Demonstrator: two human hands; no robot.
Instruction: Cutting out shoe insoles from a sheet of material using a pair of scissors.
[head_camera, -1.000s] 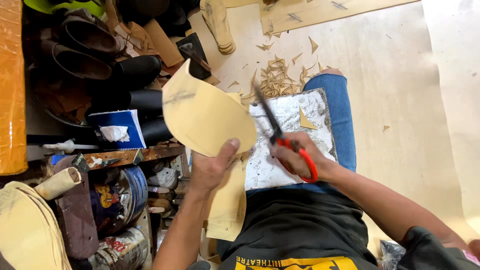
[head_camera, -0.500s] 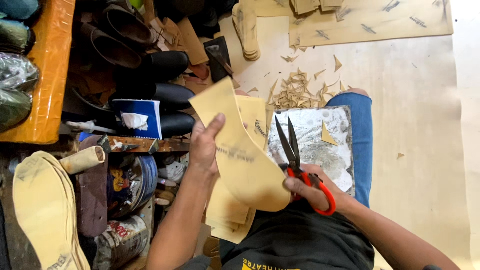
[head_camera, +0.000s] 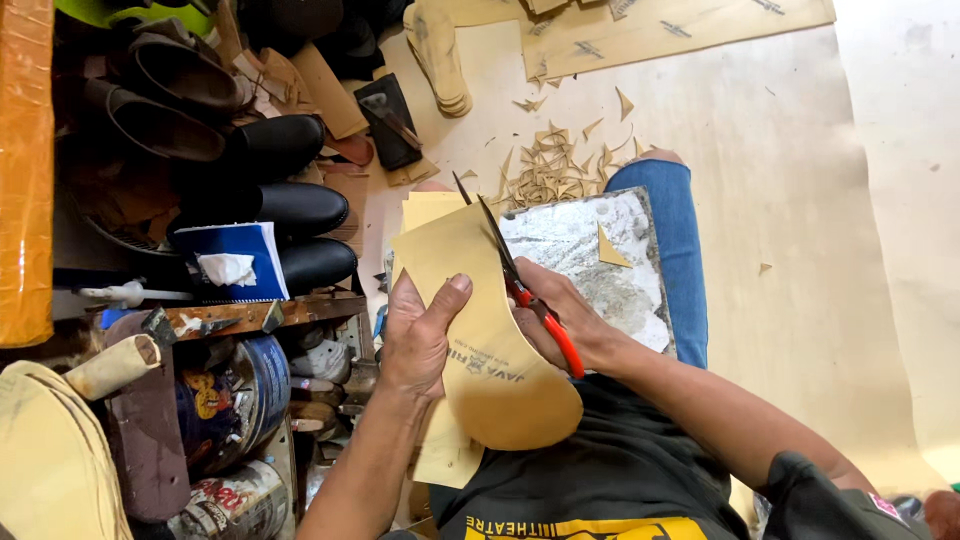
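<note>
At the far left an orange shelf edge runs down the frame, and below it a pale sole lies flat. Next come dark shoes stacked side by side, with a blue notebook leaning in front of them and tins crowded underneath.

Your left hand is closed on a tan sheet, thumb on top and fingers hidden behind it. The sheet is cut to a rounded sole shape and curves down over your lap, its round end near your dark shirt. More tan sheets lie just behind it.

The scissors sit along the sheet's right edge, blades pointing away from you and nearly shut, touching the sheet. Your right hand is wrapped through their red handles.

Under the scissors a worn grey board rests on your blue-jeaned knee, with one small tan offcut on it. Beyond the board a heap of tan scraps lies on the floor, and further off a stack of cut soles stands near large tan sheets at the top. The floor to the right is pale and papered.
</note>
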